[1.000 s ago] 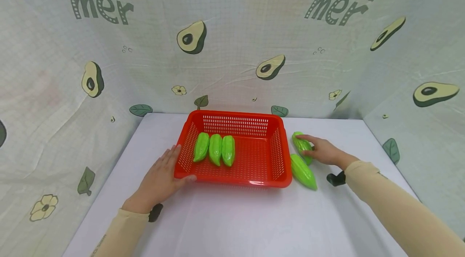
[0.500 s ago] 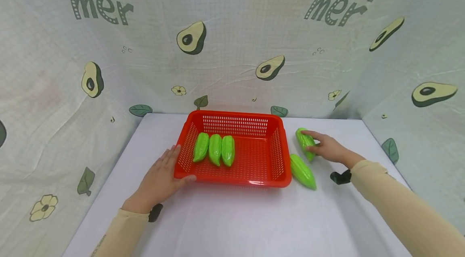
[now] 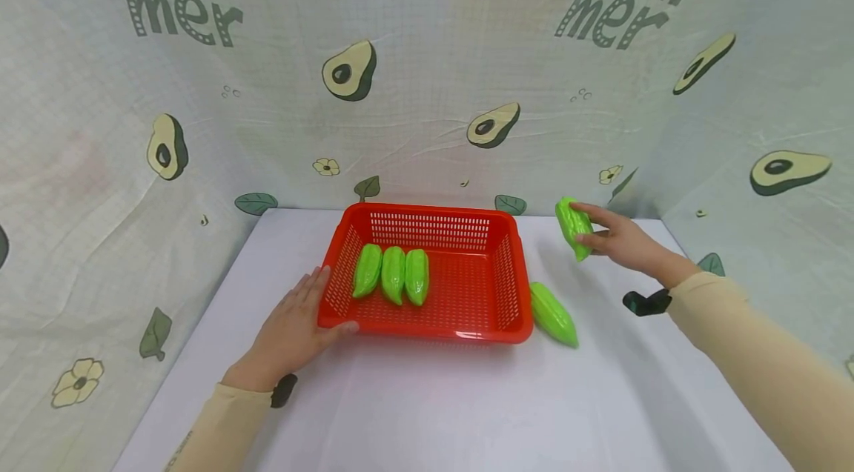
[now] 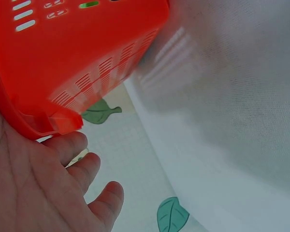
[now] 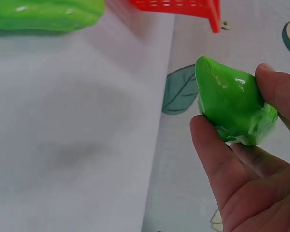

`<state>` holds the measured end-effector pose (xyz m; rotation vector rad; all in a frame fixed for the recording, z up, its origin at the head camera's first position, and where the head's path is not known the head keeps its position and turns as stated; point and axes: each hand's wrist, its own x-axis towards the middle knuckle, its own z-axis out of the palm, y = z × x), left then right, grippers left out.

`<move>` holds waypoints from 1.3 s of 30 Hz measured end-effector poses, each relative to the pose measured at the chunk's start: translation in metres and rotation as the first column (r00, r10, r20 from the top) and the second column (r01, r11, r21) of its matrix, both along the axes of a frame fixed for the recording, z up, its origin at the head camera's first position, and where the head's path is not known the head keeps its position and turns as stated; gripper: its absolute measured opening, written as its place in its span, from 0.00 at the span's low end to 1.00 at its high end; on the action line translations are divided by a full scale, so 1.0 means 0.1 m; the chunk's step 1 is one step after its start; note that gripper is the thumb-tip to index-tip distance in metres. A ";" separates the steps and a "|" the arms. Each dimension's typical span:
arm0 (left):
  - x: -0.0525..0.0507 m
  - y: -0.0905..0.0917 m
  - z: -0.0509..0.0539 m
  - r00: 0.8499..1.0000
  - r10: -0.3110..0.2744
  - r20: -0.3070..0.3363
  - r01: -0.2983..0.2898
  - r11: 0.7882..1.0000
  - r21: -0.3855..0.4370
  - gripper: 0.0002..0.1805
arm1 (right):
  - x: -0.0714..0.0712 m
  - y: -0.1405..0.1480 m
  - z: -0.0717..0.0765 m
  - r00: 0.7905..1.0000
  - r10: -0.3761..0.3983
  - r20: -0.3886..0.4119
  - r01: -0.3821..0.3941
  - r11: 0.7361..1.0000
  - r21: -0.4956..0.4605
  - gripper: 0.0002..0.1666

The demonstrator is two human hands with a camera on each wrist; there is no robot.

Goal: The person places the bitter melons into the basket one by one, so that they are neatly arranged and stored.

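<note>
In the head view, my right hand [image 3: 623,238] holds a bright green, ridged bitter melon [image 3: 574,227] up off the table, to the right of the red basket [image 3: 460,335]. The right wrist view shows the thumb and fingers pinching this bitter melon [image 5: 234,99], its pointed end facing the camera. Against the basket's front left corner rests my left hand [image 3: 293,331], fingers straight and thumb along the front rim. Three bitter melons [image 3: 394,276] lie side by side in the basket's left half. Another bitter melon [image 3: 554,315] lies on the table beside the basket's right wall.
A white cloth covers the table [image 3: 427,405]. Behind it and at both sides hangs a pale curtain [image 3: 414,138] printed with avocados, leaves and lettering. The basket's raised rim [image 3: 520,272] stands between the right hand and the melons inside.
My right hand has lifted the bitter melon off the table and carried it back and slightly right, away from the other loose one. The left hand and basket have stayed put.
</note>
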<state>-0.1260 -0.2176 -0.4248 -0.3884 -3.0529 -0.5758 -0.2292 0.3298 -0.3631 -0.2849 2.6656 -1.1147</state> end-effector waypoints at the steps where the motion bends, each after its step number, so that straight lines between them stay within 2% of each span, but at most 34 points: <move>1: 0.00 0.00 0.00 1.000 0.000 0.000 0.000 1.000 0.000 0.66 | 0.00 -0.02 0.06 1.000 0.004 -0.009 -0.004 1.000 -0.008 0.44; 9: -0.01 -0.01 -0.03 1.000 0.001 0.002 -0.001 1.000 -0.001 0.65 | -0.02 -0.30 0.40 0.997 0.066 -0.049 -0.068 0.997 -0.039 0.43; 14: -0.01 -0.01 -0.04 1.000 0.002 -0.005 -0.002 1.000 0.004 0.66 | -0.06 -0.57 0.47 0.991 0.127 -0.038 -0.130 0.989 -0.070 0.43; 19: -0.01 -0.01 -0.05 1.000 0.001 -0.011 -0.001 1.000 0.001 0.66 | -0.10 -0.86 0.43 0.979 0.202 -0.029 -0.204 0.973 -0.105 0.41; 24: -0.01 0.00 -0.05 1.000 0.002 -0.014 -0.002 1.000 0.000 0.66 | -0.13 -1.13 0.35 0.968 0.251 0.014 -0.248 0.963 -0.108 0.39; 34: -0.01 0.00 -0.06 1.000 0.012 -0.016 -0.013 1.000 -0.013 0.66 | -0.17 -1.55 0.24 0.948 0.317 0.018 -0.317 0.948 -0.008 0.39; 39: -0.01 0.00 -0.06 1.000 0.009 -0.017 -0.010 1.000 -0.018 0.66 | -0.19 -1.69 0.15 0.942 0.329 0.067 -0.331 0.943 0.026 0.40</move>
